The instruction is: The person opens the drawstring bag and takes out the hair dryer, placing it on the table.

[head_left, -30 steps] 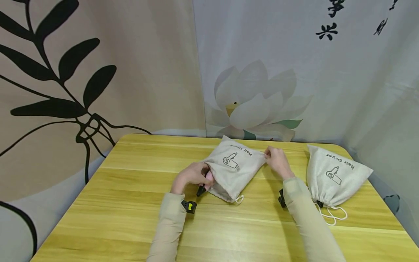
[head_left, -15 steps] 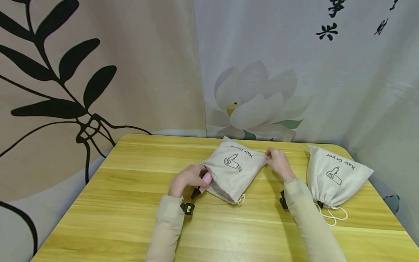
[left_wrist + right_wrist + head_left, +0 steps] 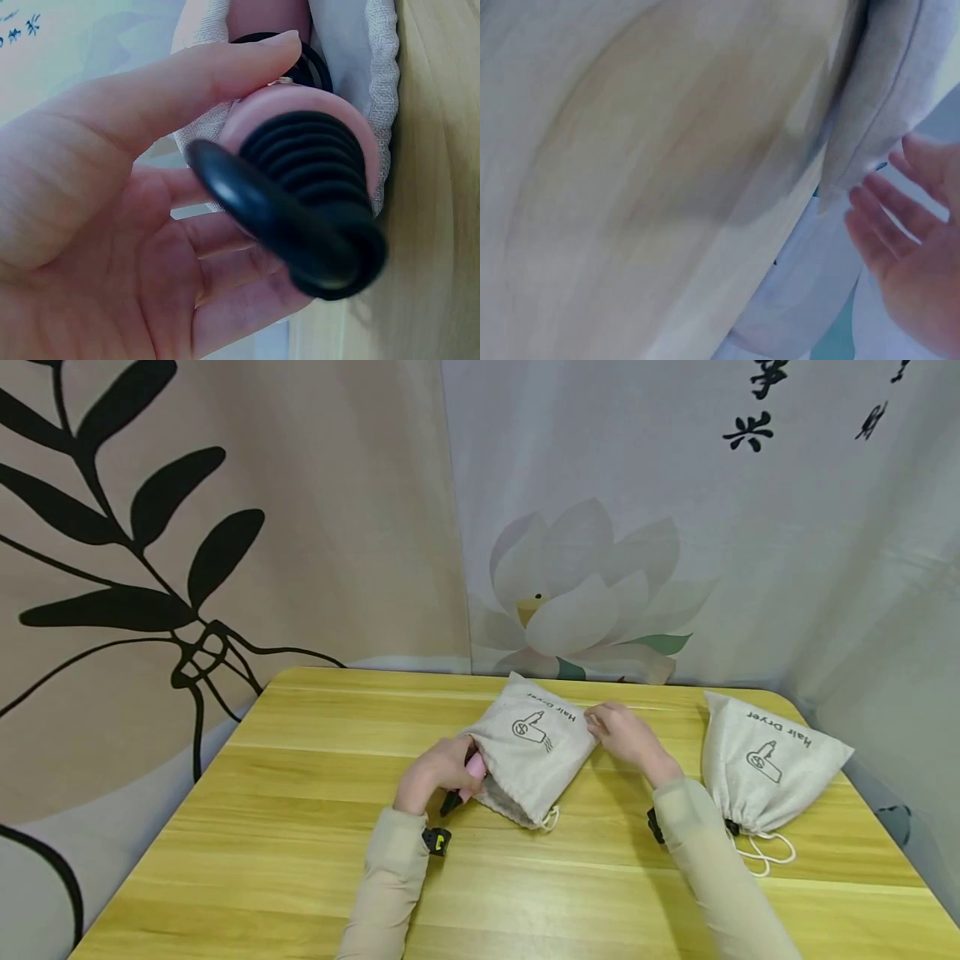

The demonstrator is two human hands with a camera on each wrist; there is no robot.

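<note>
A light drawstring bag (image 3: 536, 756) printed "Hair Dryer" lies on the table with its mouth facing the near left. At that mouth my left hand (image 3: 444, 764) holds the end of a pink hair dryer (image 3: 475, 767). The left wrist view shows the thumb over the pink handle end and the fingers beneath, with a ribbed black cord sleeve (image 3: 307, 161) and bent black cord (image 3: 262, 210) sticking out. The dryer's other end is hidden inside the bag. My right hand (image 3: 624, 733) touches the bag's far right corner, its fingers loosely extended beside the cloth (image 3: 881, 112).
A second "Hair Dryer" drawstring bag (image 3: 772, 760) stands to the right, its neck gathered with a black cord stopper (image 3: 732, 827) and white strings (image 3: 765, 856). The wooden table (image 3: 300, 827) ends at a printed curtain (image 3: 360, 527) behind.
The dryer's handle end came slightly out toward the near left, then stayed about there. My right hand let go of the bag's corner and shifted left along its edge.
</note>
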